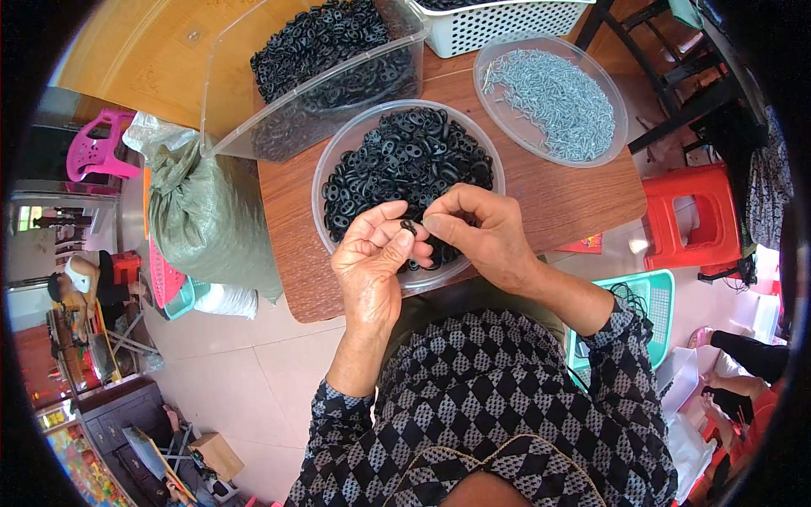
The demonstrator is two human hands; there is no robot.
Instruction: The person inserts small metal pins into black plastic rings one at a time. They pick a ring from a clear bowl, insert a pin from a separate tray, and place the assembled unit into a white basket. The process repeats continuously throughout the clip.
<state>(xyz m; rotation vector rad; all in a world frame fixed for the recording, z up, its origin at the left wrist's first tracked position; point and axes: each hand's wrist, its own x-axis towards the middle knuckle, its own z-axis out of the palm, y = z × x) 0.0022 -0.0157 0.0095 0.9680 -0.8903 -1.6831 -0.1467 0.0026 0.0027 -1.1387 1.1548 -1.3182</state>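
My left hand (372,258) pinches a small black plastic piece (408,226) between thumb and fingers, over the near side of a round clear tub (323,182). Close beside it, my right hand (490,237) has thumb and forefinger pressed together at the piece; whatever is between them is too small to make out. Many black two-holed pieces (405,152) heap up in the tub below both hands. To the far right of the tub lies a shallow clear dish (623,127) of silvery screws (553,101).
A clear bin (317,110) of black pieces and a white perforated basket (507,25) stand at the back of the wooden table (557,198). A green sack (207,215) leans at its left; a red stool (688,215) and green basket (663,317) are right. Other people sit nearby.
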